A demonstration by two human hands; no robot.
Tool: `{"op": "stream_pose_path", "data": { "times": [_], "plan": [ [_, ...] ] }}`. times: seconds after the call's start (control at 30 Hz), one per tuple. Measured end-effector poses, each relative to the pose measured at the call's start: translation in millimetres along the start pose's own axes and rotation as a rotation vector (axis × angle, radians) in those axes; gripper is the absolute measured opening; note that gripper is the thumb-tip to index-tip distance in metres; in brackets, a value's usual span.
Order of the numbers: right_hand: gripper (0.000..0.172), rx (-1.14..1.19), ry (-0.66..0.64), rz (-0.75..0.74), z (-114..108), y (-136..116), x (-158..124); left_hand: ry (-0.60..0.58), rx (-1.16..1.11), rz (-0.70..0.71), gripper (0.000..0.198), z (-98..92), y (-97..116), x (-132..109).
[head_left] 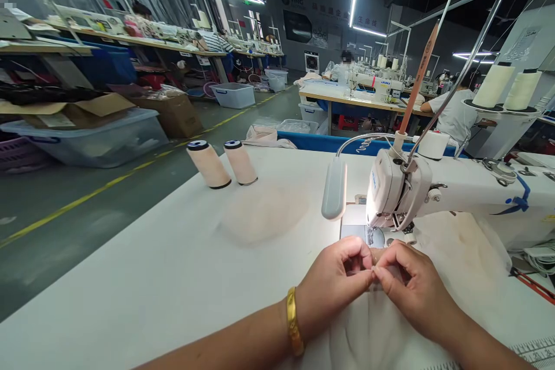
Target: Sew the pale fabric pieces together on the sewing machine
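Sheer fabric [368, 326], lengthwise toward wearer, pinched by hands [326, 280]

Tabletop [151, 277] smooth, white, low sheen. Cloth [368, 329] thin, soft, matt. Sewing machine [468, 179] has a smooth, glossy painted casing; lamp [334, 189] housing smooth, plastic-looking. Bangle [293, 321] polished yellow metal. Thread spool [210, 166] matt. Upright rod [488, 17] bright metal. Storage bin [117, 141] translucent plastic. Carton [173, 114] matt cardboard.
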State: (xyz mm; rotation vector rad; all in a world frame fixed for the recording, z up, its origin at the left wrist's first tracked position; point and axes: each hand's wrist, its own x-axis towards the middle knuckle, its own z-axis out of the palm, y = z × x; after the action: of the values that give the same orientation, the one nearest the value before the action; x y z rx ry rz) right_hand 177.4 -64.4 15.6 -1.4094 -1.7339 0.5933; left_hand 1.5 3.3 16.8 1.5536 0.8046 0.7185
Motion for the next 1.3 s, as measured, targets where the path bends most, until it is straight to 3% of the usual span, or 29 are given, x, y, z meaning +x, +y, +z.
{"op": "stream_pose_path", "data": {
  "times": [0.43,0.6,0.77,1.03,1.17,1.27,1.3],
  "plan": [
    [0.019,-0.037,-0.010,-0.002,-0.3,-2.1,0.3,-0.046,-0.037,-0.010,0.019,1.2,5.4,0.6],
    [0.023,-0.060,0.004,-0.050,4.1,10.1,-4.1,0.001,-0.008,-0.007,0.022,1.7,-0.9,-3.0],
    [0.031,-0.042,0.091,-0.023,16.2,30.1,-7.3,0.055,0.164,0.105,0.022,-3.6,-7.2,-4.5],
    [0.022,-0.254,0.038,0.030,21.0,30.1,6.0,0.078,0.741,0.093,0.021,-1.6,-8.1,5.8],
    [0.020,-0.357,0.006,0.018,19.2,27.2,14.6,0.139,0.860,0.214,0.011,-3.8,-9.2,7.7],
    [0.017,-0.402,0.015,0.047,18.7,25.5,17.4,0.145,0.924,0.467,0.006,-5.8,-12.8,6.7],
    [0.017,-0.409,0.021,0.056,18.6,24.9,17.8,0.123,0.950,0.553,0.014,-6.1,-14.0,6.0]
  ]
}}
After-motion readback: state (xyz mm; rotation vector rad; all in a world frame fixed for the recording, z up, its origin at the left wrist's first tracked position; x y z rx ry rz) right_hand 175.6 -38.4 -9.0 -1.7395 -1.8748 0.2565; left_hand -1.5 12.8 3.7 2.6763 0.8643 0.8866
